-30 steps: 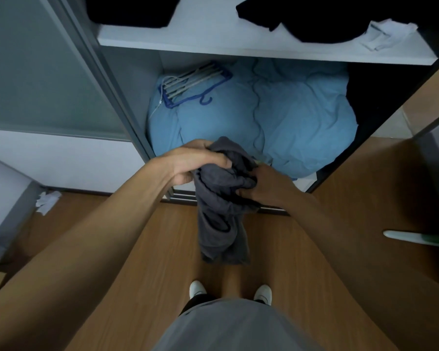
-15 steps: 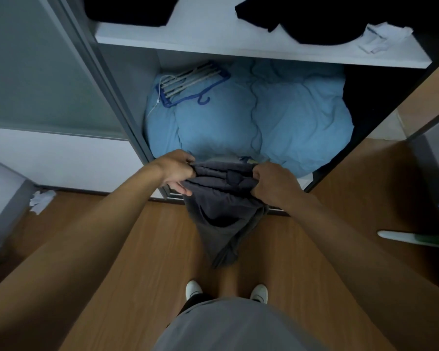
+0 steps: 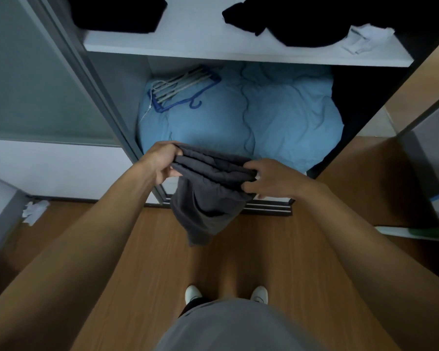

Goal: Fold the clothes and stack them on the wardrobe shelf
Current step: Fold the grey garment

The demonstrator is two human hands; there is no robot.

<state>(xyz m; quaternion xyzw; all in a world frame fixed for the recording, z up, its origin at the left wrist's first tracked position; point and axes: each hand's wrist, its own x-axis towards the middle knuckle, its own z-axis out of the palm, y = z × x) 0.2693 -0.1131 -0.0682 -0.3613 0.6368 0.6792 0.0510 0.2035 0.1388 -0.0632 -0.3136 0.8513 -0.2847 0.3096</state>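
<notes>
The open wardrobe [image 3: 127,102] fills the twelve o'clock half of the view, its white shelf [image 3: 213,44] running across the top. Under that shelf a big light-blue duvet [image 3: 264,117] bulges out of the lower compartment, with a bundle of blue and white hangers [image 3: 180,89] lying on it toward eleven o'clock. The wooden floor [image 3: 276,249] spreads from the wardrobe track down to six o'clock, where the person's two white shoes [image 3: 193,293] stand.

On the shelf a folded black garment [image 3: 117,13] sits at eleven o'clock, a loose black heap [image 3: 302,19] at one o'clock, and a small white cloth [image 3: 365,38] just beside that heap, on its right.

At the centre, in front of the duvet, hangs the dark grey garment [image 3: 208,198], its upper edge pulled into a band between both hands. The left hand [image 3: 162,160] grips the left end with curled fingers; the right hand [image 3: 269,178] pinches the right end.

A crumpled white scrap [image 3: 34,211] lies on the floor at nine o'clock.
</notes>
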